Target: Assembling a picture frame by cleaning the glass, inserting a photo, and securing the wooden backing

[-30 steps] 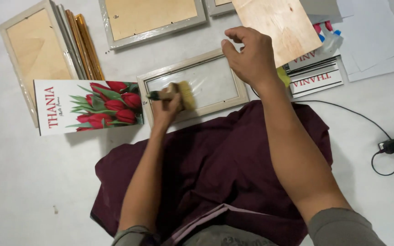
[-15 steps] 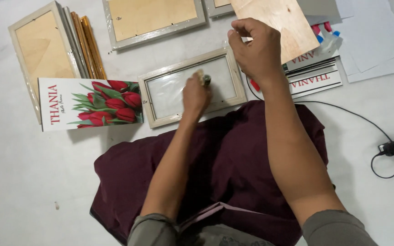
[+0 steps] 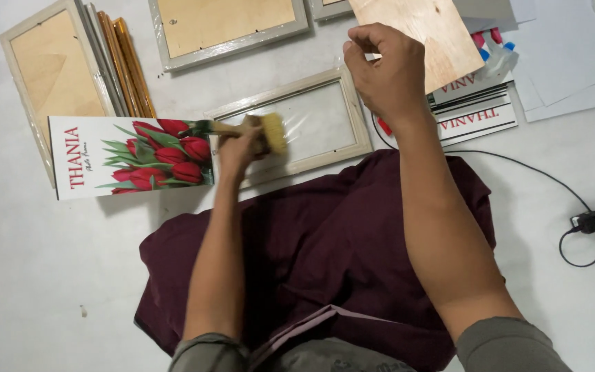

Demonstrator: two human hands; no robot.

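A pale wooden picture frame [image 3: 356, 110] with a glass pane lies on the white floor in front of me. My left hand [image 3: 239, 148] grips a paintbrush [image 3: 272, 132] with tan bristles and a dark handle, held over the left part of the glass. My right hand [image 3: 387, 72] rests at the frame's upper right corner, fingers curled on its edge. A plywood backing board [image 3: 425, 34] lies just behind that hand.
A printed card with red tulips [image 3: 129, 157] lies left of the frame. More frames [image 3: 49, 69] and gold mouldings [image 3: 125, 58] sit at the back left, white sheets [image 3: 566, 55] at the right. A black cable with plug [image 3: 590, 222] trails right. Maroon cloth [image 3: 325, 255] covers my lap.
My left hand has swept the brush across the glass, to the right half a second ago and back to the left side now. My right hand stays on the frame's corner.
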